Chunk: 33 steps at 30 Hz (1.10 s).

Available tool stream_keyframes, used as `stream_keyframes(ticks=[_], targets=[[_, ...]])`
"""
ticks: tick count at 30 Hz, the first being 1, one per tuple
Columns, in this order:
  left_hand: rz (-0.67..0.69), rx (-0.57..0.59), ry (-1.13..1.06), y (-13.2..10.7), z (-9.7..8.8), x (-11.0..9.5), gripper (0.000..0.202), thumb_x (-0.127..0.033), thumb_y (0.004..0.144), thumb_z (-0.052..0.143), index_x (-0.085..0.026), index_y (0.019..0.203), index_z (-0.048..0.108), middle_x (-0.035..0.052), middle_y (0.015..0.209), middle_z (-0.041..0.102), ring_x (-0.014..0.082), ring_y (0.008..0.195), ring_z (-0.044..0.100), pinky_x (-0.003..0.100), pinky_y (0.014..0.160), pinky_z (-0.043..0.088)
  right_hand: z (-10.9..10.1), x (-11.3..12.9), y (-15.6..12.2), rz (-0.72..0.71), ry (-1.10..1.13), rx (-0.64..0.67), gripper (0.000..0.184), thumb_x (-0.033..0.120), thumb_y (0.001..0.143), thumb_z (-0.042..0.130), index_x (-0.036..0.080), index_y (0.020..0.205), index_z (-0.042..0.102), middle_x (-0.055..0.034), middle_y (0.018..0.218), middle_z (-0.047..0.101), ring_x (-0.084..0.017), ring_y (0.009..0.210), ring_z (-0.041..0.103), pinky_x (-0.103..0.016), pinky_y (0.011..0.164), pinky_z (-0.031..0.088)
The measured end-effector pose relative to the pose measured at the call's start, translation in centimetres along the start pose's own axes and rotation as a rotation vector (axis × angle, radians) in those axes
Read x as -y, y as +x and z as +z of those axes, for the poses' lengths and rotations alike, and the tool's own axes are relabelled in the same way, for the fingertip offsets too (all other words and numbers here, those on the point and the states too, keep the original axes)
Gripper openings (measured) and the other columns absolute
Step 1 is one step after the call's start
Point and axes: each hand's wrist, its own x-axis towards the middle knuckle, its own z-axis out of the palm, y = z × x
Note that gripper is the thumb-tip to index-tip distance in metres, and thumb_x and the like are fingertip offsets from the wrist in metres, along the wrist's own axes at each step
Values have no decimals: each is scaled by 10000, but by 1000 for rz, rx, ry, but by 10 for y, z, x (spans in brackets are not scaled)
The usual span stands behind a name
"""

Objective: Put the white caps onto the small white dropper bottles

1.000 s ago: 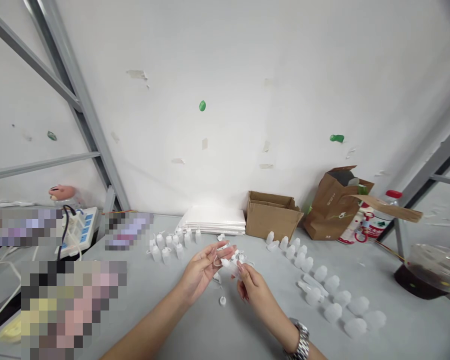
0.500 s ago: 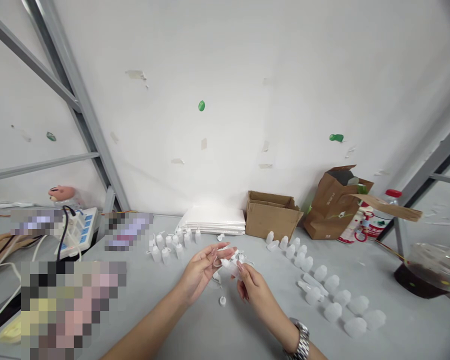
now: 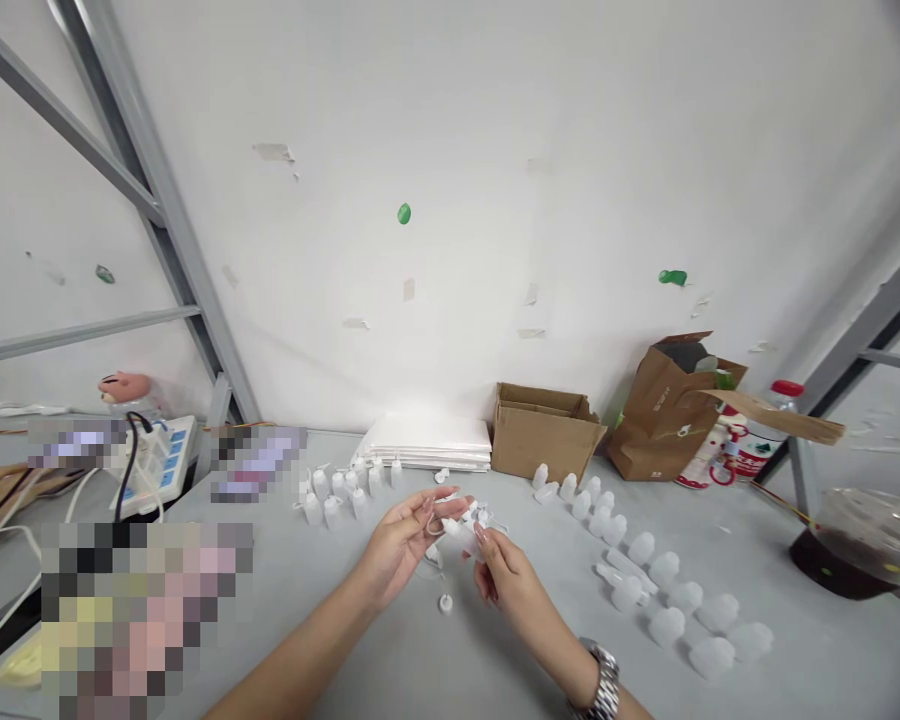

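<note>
In front of me, a small translucent plastic bottle (image 3: 463,541) lies tilted between my two hands. My right hand (image 3: 504,568) pinches its body between thumb and fingers. At the bottle's neck end, my left hand (image 3: 401,545) is closed on a white cap (image 3: 448,526) with a thin looped strap; the fingers partly hide the cap, and I cannot tell whether it is seated. Behind my fingers, several loose white caps lie in a small heap, mostly covered. A single cap (image 3: 445,604) rests on the grey table (image 3: 420,670) just below my hands.
Several capped bottles (image 3: 337,485) stand to the left. Uncapped bottles (image 3: 643,547) line the right side, a few lying down. Farther back are a white stack (image 3: 424,443), a cardboard box (image 3: 544,430) and a paper bag (image 3: 656,410). A drink cup (image 3: 844,555) stands far right, a power strip (image 3: 169,465) left.
Almost nothing differs. Both hands keep their hold on the bottle and cap, with only a very slight shift of the fingers and of the camera.
</note>
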Motion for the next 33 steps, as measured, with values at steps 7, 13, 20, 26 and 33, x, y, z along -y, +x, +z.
stream_keyframes(ticks=[7, 13, 20, 26, 33], targets=[[13, -3, 165, -2, 0, -3, 329, -346, 784, 536, -148, 1039, 602, 125, 990, 681, 237, 1014, 567, 352, 900, 362, -2, 10, -1, 4, -117, -29, 504, 655, 782, 297, 199, 663, 476, 52, 421, 393, -123, 419, 380, -257, 494, 311], [2, -18, 300, -2, 2, -6, 339, -365, 780, 527, -152, 1034, 601, 122, 995, 682, 247, 967, 594, 375, 891, 370, -8, 15, -3, -67, -266, -58, 381, 499, 843, 341, 204, 651, 486, 28, 485, 427, -136, 464, 385, -259, 514, 296], [10, 38, 436, 2, -4, -5, 445, -407, 753, 541, -159, 1122, 561, 106, 1008, 679, 258, 1089, 528, 419, 986, 291, -12, 19, -5, -136, -416, -34, 334, 400, 879, 313, 200, 673, 483, -3, 608, 532, -149, 564, 445, -246, 562, 317], [-10, 82, 467, 4, -9, 0, 468, -416, 768, 522, -166, 1164, 528, 93, 1033, 670, 237, 1131, 498, 402, 1006, 282, -13, 19, -6, -146, -452, -13, 324, 375, 889, 290, 195, 727, 504, -18, 679, 570, -160, 622, 482, -245, 601, 338], [-25, 72, 430, 3, -7, 1, 493, -424, 764, 531, -162, 1182, 515, 101, 1069, 653, 240, 1091, 531, 393, 982, 323, -11, 14, -3, -92, -363, -5, 340, 425, 876, 293, 199, 681, 457, 20, 549, 472, -146, 536, 437, -245, 553, 328]])
